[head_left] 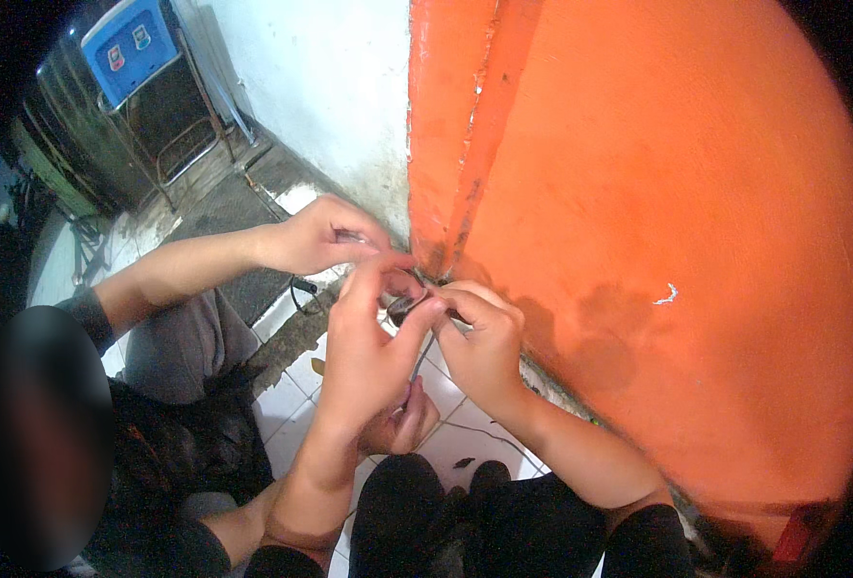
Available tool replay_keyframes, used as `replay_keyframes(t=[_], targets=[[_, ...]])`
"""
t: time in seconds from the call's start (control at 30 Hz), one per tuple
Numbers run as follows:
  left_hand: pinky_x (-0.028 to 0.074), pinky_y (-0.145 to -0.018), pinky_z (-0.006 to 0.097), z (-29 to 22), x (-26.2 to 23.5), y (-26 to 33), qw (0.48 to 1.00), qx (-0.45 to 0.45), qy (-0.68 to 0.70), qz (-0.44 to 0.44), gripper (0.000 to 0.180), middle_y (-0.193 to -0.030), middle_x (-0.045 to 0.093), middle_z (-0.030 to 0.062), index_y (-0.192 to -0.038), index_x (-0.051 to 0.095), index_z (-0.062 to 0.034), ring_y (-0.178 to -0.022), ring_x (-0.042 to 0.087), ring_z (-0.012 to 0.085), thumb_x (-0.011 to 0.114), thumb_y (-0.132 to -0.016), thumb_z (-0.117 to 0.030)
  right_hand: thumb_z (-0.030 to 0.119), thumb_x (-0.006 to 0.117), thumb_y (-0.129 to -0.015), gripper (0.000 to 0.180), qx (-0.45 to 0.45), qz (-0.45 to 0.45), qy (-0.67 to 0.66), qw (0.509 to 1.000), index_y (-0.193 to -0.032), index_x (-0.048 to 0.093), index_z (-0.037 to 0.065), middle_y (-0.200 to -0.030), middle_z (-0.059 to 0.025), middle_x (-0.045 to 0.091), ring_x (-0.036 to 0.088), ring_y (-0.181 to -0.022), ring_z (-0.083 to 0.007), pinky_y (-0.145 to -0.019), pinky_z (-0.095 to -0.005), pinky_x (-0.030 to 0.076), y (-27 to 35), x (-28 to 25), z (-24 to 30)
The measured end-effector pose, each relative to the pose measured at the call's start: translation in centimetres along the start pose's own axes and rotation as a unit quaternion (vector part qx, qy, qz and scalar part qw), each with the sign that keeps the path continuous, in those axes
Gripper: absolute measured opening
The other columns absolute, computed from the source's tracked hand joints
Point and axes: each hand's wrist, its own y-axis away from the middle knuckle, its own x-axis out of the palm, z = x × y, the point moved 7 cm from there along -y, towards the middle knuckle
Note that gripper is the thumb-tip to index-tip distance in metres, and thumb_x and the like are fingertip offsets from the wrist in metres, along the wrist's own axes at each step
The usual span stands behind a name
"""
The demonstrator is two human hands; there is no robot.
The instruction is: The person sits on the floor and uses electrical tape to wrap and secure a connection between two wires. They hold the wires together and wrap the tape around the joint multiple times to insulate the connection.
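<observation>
My left hand (364,332) pinches a small dark rounded piece (404,306) between thumb and fingers, in front of the wall corner. Close against it, my right hand (479,332) is closed too, thumb and fingertips pressed together at the same spot. What lies between those right fingertips is too small and covered to make out. A thin grey cable (420,360) runs down from below my fingertips. Another person's hand (409,422) grips this cable lower down, partly behind my left forearm. That person's other hand (325,236) reaches in just beyond my left hand, fingers bent.
An orange wall (696,193) rises close on the right and meets a white wall (320,87). The other person (176,424) sits close at my left. A blue folding chair (132,53) stands at the far left. White floor tiles (465,433) lie below.
</observation>
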Motion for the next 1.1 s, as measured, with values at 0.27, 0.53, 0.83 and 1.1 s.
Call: replay_keyframes(t=[0.27,0.53,0.83,1.1], targets=[[0.055,-0.082,0.029,7.4,3.9,3.7,0.868,-0.311,0.386,-0.010,0.025,-0.103,0.070,0.0089,-0.119,0.066,0.0030,-0.088,0.065,0.0135,0.063,-0.097,-0.009,0.003,0.068,-0.089,0.008,0.298,0.020,-0.288,0.910,-0.096,0.070,0.000,-0.091,-0.0057,0.070,0.064,-0.086,-0.0133,-0.075,-0.0259,0.050,1.6,2.2,-5.1],[0.053,-0.081,0.027,7.1,4.1,2.1,0.885,-0.220,0.409,0.022,0.010,-0.097,0.071,0.0078,-0.099,0.070,0.0021,-0.087,0.064,0.0128,0.069,-0.090,-0.001,0.002,0.065,-0.088,0.012,0.408,0.042,-0.393,0.823,-0.100,0.063,0.003,-0.089,-0.0049,0.066,0.060,-0.074,-0.0120,-0.077,-0.0334,0.056,1.2,1.2,-5.9],[0.048,-0.081,0.025,7.0,4.2,1.9,0.906,-0.213,0.361,0.056,0.003,-0.090,0.068,0.0029,-0.092,0.069,0.0000,-0.086,0.060,0.0091,0.068,-0.090,0.002,0.002,0.063,-0.086,0.020,0.461,0.066,-0.427,0.775,-0.105,0.058,0.002,-0.091,-0.0075,0.061,0.059,-0.075,-0.0137,-0.068,-0.0341,0.057,2.0,1.7,-7.0],[0.045,-0.074,0.024,6.8,3.8,2.3,0.913,-0.253,0.321,0.012,0.003,-0.087,0.067,0.0002,-0.088,0.069,-0.0003,-0.080,0.056,0.0062,0.072,-0.087,0.001,-0.005,0.066,-0.082,0.026,0.162,-0.021,-0.121,0.979,-0.108,0.066,0.000,-0.093,-0.0045,0.062,0.059,-0.077,-0.0103,-0.070,-0.0242,0.050,-0.3,-0.6,-5.5]])
